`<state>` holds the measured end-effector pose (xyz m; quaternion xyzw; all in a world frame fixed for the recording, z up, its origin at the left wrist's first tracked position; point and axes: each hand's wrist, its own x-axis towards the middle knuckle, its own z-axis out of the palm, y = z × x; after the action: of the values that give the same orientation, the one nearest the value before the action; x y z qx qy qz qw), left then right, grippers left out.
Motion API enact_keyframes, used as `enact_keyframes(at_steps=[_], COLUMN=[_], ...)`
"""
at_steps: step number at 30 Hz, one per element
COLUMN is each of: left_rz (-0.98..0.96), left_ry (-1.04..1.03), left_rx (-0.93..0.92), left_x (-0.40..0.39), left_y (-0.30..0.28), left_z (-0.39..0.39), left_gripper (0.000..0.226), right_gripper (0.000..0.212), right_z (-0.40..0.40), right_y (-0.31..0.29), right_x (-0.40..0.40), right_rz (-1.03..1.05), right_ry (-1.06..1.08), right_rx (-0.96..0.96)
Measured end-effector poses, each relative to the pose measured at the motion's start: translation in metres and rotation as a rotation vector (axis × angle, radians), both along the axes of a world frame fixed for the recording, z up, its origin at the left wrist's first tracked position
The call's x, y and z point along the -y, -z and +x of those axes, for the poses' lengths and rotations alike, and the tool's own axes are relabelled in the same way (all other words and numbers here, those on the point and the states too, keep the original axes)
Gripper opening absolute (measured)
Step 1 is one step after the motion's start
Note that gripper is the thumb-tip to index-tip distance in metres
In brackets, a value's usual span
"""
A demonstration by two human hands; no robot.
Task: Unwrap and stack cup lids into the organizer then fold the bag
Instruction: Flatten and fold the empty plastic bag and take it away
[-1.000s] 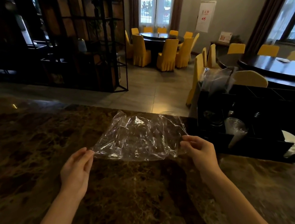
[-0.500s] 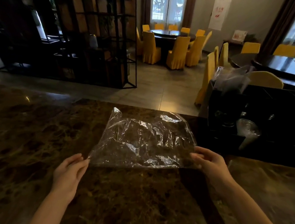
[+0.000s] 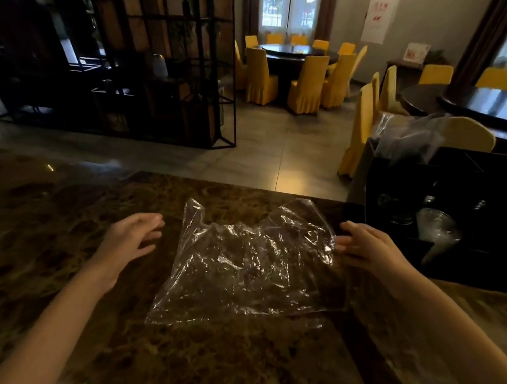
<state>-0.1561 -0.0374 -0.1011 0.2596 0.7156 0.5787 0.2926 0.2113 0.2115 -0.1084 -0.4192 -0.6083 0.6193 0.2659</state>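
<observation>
A crumpled clear plastic bag [image 3: 244, 262] lies flat on the brown marble counter [image 3: 61, 232] in front of me. My left hand [image 3: 131, 237] hovers with relaxed fingers just left of the bag's far corner, apart from it. Fingertips of my right hand [image 3: 366, 247] sit at the bag's right edge, fingers straight. A black organizer [image 3: 465, 174] stands at the right, with clear cup lids [image 3: 437, 226] in a compartment and another clear bag [image 3: 407, 136] at its back.
The counter's far edge runs just behind the bag, with tiled floor beyond. A black metal shelf [image 3: 150, 77] stands at the back left. Yellow chairs [image 3: 306, 84] surround dark round tables farther off.
Both hands held the bag stretched above the counter by its near corners. It now lies flat, and both hands have let go and moved forward along its sides.
</observation>
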Motion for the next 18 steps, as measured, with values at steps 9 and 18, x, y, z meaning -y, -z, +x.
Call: enact_keyframes(at_steps=[9, 18], left_rz=[0.033, 0.098], left_ry=[0.069, 0.015], left_rx=[-0.093, -0.014], left_x=[-0.072, -0.08], left_y=[-0.003, 0.013], left_z=[0.005, -0.003], left_gripper=[0.025, 0.022], right_gripper=[0.011, 0.012], right_z=[-0.061, -0.09], right_y=[-0.023, -0.006], right_x=[-0.033, -0.047], right_rz=[0.029, 0.11], right_ry=[-0.007, -0.034], right_rx=[0.023, 0.089])
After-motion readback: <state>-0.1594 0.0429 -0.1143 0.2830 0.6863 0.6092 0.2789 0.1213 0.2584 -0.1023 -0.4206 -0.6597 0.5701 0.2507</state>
